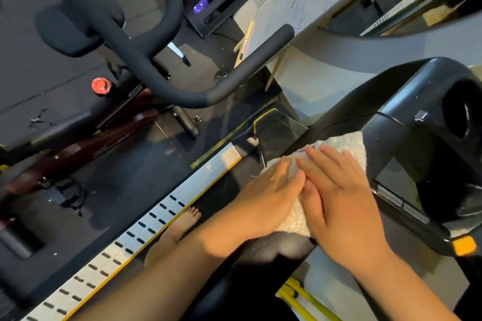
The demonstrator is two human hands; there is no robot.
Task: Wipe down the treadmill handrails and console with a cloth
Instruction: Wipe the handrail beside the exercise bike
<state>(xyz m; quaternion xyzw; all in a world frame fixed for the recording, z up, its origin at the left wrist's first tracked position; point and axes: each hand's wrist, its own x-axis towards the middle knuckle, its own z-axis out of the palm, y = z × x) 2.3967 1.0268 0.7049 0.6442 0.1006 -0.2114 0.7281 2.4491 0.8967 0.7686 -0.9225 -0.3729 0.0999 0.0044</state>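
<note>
Cloth: white cloth point(347, 148), lower right of frame, draped over the black handrail point(276, 245); looks soft, light, limp.
Left hand point(263, 190): fingers flat, pressing the cloth.
Right hand point(341, 203): fingers straight, pressing alongside.
Hold: likely best under flat palms to stop bunching.

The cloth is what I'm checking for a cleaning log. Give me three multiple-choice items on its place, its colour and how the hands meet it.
1. Where does the cloth lie?
A. on the handrail
B. on the floor
C. on the exercise bike

2. What colour is it?
A. red
B. white
C. blue

3. How do the left hand and the right hand meet it?
A. both press flat
B. only one touches
C. neither touches

Answers: 1 A, it drapes the black handrail; 2 B, pale terry; 3 A, straight fingers lie on it.
</note>
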